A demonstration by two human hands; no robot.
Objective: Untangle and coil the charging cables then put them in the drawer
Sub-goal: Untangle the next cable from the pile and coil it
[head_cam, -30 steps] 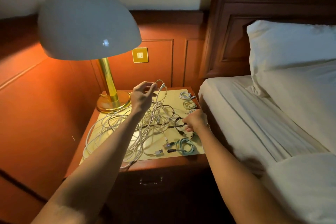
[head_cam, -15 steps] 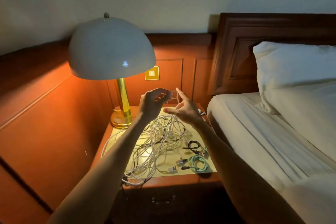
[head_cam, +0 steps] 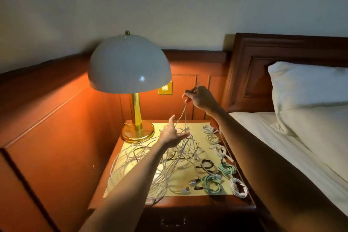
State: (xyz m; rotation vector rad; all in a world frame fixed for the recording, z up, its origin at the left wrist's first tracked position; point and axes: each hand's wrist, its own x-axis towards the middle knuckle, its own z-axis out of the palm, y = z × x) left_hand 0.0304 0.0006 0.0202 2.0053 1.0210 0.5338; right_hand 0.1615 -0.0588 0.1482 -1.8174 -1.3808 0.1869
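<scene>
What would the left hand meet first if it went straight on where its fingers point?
Probably the white cable hanging from the right hand, just ahead of the left hand; depth is unclear.

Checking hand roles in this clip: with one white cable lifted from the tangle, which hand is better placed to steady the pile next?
Probably left. The left hand is open just above the tangled pile of white cables, beside the thin white cable strand that the raised right hand pinches.
</scene>
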